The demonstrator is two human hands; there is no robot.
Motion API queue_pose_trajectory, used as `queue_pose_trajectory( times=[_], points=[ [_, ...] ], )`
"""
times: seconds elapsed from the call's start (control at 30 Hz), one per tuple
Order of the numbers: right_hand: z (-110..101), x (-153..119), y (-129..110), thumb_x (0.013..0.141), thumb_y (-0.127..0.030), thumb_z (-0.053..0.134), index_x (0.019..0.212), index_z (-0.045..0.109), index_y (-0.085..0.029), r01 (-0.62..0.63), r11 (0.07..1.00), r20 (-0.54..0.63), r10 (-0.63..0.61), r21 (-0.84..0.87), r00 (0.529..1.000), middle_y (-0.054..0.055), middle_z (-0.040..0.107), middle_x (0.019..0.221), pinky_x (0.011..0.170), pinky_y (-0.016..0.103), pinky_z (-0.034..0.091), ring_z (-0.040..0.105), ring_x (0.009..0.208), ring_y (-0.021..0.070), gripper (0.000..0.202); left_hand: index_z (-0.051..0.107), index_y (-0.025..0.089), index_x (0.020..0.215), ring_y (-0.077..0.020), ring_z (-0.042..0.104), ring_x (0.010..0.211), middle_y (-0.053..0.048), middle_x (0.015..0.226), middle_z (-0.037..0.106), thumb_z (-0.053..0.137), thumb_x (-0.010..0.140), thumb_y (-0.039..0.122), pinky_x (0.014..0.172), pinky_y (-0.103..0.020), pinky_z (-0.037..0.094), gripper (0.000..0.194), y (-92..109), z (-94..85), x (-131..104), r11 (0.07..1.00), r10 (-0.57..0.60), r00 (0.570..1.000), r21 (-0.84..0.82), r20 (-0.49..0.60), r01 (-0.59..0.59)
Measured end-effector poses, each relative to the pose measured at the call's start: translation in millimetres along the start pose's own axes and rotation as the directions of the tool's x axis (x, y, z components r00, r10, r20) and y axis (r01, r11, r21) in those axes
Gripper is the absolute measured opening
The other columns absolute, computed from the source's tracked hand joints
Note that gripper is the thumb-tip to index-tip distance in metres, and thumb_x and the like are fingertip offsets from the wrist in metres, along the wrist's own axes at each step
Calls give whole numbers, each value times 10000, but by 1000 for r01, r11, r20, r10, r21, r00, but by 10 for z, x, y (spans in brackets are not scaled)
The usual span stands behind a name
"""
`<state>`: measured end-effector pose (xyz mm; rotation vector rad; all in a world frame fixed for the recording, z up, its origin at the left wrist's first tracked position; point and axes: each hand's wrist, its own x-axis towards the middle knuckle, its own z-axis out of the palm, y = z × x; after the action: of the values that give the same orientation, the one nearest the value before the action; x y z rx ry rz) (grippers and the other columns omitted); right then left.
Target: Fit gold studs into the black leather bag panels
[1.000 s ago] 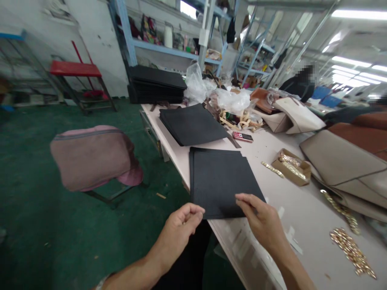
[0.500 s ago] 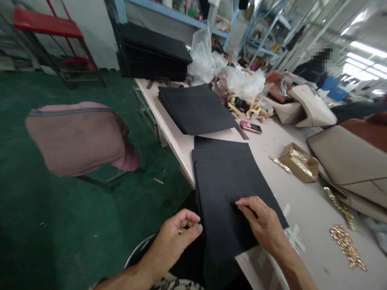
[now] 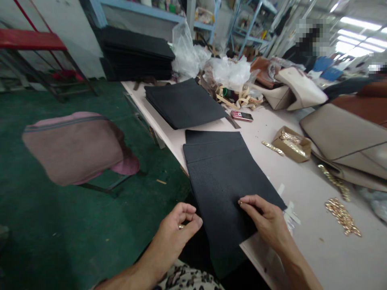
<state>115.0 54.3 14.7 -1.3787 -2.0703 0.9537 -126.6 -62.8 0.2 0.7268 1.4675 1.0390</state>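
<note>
Black sheets (image 3: pixel 220 173) lie stacked at the table's near edge, their lower end overhanging it. Above them, my right hand (image 3: pixel 261 211) pinches a tiny gold-coloured piece (image 3: pixel 240 202) between thumb and fingertips. My left hand (image 3: pixel 181 225) is beside the sheets' left edge, fingers curled toward the thumb; a small shiny gold piece (image 3: pixel 181 226) shows at its fingers, and whether it is held or worn I cannot make out. Gold-coloured pieces (image 3: pixel 341 215) lie in a loose pile on the right, with a cardboard box (image 3: pixel 292 145) of more behind them.
Another black stack (image 3: pixel 186 104) lies farther up the table (image 3: pixel 256 137), near a red phone (image 3: pixel 242 116), clear plastic bags (image 3: pixel 226 72) and beige bags (image 3: pixel 344 141). A covered chair (image 3: pixel 75 149) stands on the left. A person (image 3: pixel 302 48) is in the background.
The view has shifted, moving the table's objects left and up in the picture. A tiny gold piece now shows at my right fingertips. My left hand keeps nearly the same pose.
</note>
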Motion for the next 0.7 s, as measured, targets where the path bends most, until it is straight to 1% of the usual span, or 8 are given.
queue_pose_trajectory(
  times=[0.07, 0.13, 0.23, 0.33, 0.43, 0.53, 0.63, 0.7],
  points=[
    [6, -9, -7, 909, -446, 595, 932, 737, -221, 8, 1000, -13, -8, 3, 1000, 42, 741, 929, 781, 313, 512, 678, 874, 212, 268, 610, 187, 1009, -183, 610, 852, -37, 900, 699, 693, 831, 445, 788, -293, 420, 325, -39, 13, -28, 998, -30, 999, -58, 24, 32],
    [9, -21, -18, 909, -443, 593, 930, 739, -216, 17, 1000, -26, -16, 7, 1000, 44, 742, 926, 778, 315, 513, 676, 860, 210, 271, 622, 183, 1014, -185, 629, 866, -39, 893, 709, 703, 834, 416, 829, -303, 437, 306, -45, 68, -57, 987, -31, 995, -154, 90, 45],
    [13, -27, -31, 908, -432, 595, 929, 741, -215, 17, 1000, -23, -17, 22, 1000, 42, 743, 926, 781, 319, 512, 674, 864, 211, 261, 641, 188, 1044, -185, 657, 935, -52, 974, 732, 692, 859, 360, 932, -325, 458, 258, 52, 189, -41, 940, 48, 983, -340, 180, 16],
    [15, -16, -22, 899, -415, 607, 924, 744, -216, 5, 998, -12, -4, 62, 1000, 34, 742, 912, 780, 320, 508, 668, 863, 206, 242, 645, 188, 1125, -181, 675, 965, -61, 1065, 734, 709, 845, 310, 965, -327, 480, 312, 218, 290, 89, 894, 126, 975, -448, 182, -32],
    [13, 1, -3, 870, -426, 641, 921, 745, -209, -16, 991, -37, 22, 135, 999, 39, 741, 897, 773, 332, 512, 662, 861, 209, 246, 652, 164, 1137, -202, 703, 899, -70, 1025, 748, 738, 799, 306, 898, -350, 533, 376, 328, 355, 265, 907, 113, 985, -418, 132, -48],
    [3, -2, -3, 813, -454, 706, 930, 739, -178, -84, 956, -67, 107, 282, 992, 45, 727, 800, 691, 316, 525, 651, 747, 187, 302, 680, 147, 1061, -226, 713, 837, -65, 943, 761, 741, 762, 275, 845, -379, 553, 331, 341, 402, 351, 926, 98, 988, -376, 124, -44],
    [-10, -48, -37, 734, -473, 774, 868, 737, -158, -180, 876, -39, 221, 448, 975, 33, 699, 696, 605, 285, 528, 633, 636, 157, 344, 698, 159, 1012, -232, 705, 879, -49, 949, 758, 722, 752, 227, 859, -368, 540, 270, 316, 434, 288, 940, 119, 978, -337, 173, -55],
    [-15, -99, -76, 705, -463, 796, 843, 738, -158, -232, 833, 6, 265, 503, 964, 25, 693, 679, 583, 266, 526, 629, 616, 142, 340, 696, 177, 1012, -220, 696, 883, -28, 940, 750, 712, 736, 199, 829, -338, 542, 277, 304, 440, 206, 959, 111, 971, -281, 211, -49]
  ],
)
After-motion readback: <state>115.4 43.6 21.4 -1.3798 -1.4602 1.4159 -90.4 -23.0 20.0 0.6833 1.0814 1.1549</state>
